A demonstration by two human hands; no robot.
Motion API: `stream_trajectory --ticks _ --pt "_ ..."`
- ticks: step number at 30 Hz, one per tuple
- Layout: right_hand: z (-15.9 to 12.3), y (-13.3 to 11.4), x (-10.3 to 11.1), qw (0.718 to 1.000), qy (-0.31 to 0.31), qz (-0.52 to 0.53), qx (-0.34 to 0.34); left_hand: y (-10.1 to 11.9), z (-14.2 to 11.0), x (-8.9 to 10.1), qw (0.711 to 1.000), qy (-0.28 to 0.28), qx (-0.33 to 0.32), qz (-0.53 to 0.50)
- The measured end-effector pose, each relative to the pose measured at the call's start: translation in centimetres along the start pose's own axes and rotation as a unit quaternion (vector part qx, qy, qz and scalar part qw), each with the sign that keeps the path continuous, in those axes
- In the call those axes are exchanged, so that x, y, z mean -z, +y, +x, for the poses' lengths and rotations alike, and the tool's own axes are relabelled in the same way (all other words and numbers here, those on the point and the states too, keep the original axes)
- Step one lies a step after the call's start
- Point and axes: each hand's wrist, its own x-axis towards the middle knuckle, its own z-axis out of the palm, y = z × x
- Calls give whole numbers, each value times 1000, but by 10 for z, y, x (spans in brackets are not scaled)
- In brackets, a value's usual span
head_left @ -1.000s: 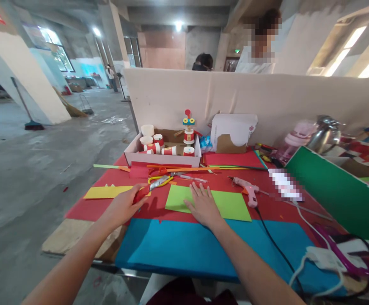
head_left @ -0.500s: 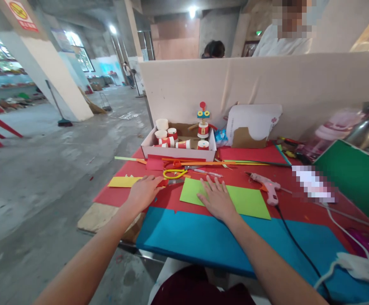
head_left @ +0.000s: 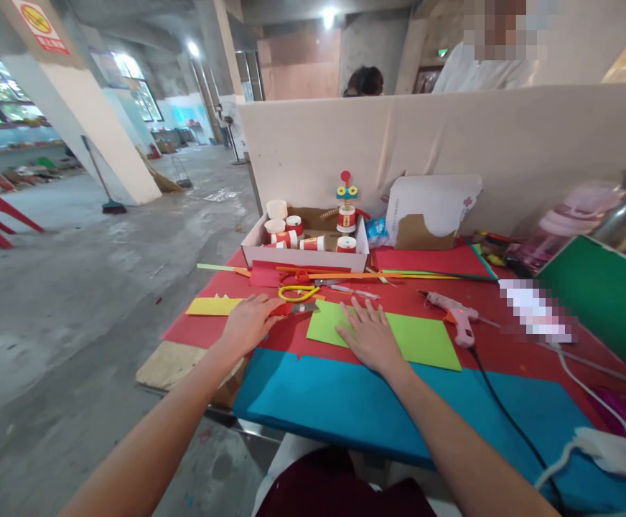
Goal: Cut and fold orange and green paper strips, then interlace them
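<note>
My right hand (head_left: 370, 334) lies flat, fingers spread, on the left part of a light green paper sheet (head_left: 423, 341) on the red table covering (head_left: 199, 332). My left hand (head_left: 248, 324) rests to the left of it with its fingers curled. A small red piece (head_left: 279, 309) sticks out at the fingertips, beside a grey blade-like part. Yellow-handled scissors (head_left: 296, 292) lie just beyond it. A yellow paper (head_left: 210, 306) lies left of that hand.
A blue sheet (head_left: 372, 402) covers the near edge. A pink glue gun (head_left: 456, 314) with a black cable lies to the right. A white box (head_left: 305, 255) of red paper cups and a cup figure (head_left: 347, 208) stand behind. A green board (head_left: 604, 301) leans at right. Two people are behind the partition (head_left: 453, 136).
My left hand has slid forward and to the right toward the scissors with the red piece. My right hand stays flat on the green sheet. My view has turned left.
</note>
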Motion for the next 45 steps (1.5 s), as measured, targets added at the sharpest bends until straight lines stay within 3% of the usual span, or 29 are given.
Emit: stream_trajectory --ticks 7,22,36,45 --pt "0 0 0 1000 -2 0 -1 1 2 4 998 7 51 32" --pt "0 0 1 1000 2 5 1 2 4 5 998 -31 43 -27" --pt "1 1 0 1000 0 -4 6 -19 -16 2 989 -102 -81 -74" --pt "2 0 0 1000 -8 -9 0 -20 -27 -6 984 -90 -111 -104"
